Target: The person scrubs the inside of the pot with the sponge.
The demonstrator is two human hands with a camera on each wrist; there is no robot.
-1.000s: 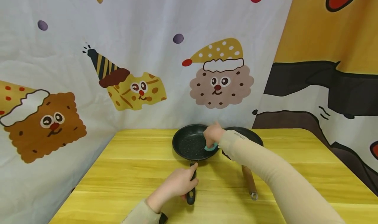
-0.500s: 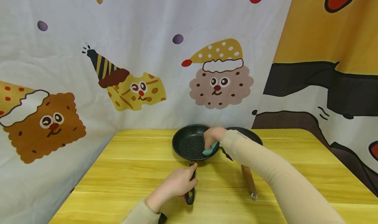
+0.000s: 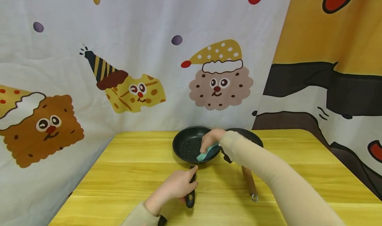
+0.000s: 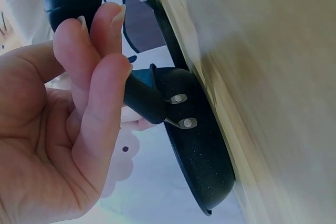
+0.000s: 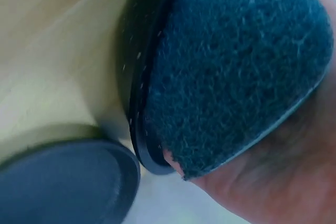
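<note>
- Left hand (image 3: 179, 186) fingers clenched round the handle (image 3: 191, 194) of the pan (image 3: 188, 144) on the bench (image 3: 125, 173): stiff, likely weighty, best held there.
- Right hand (image 3: 209, 138) grips a soft sponge (image 3: 206, 154) inside the pan.

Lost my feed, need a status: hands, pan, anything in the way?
Left hand grips black pan handle. Right hand presses teal sponge inside pan. Second pan close on right, wooden handle clear of hands.

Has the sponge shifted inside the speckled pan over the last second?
Yes. The sponge slid from the pan's right side toward its near rim, close to the handle.
</note>
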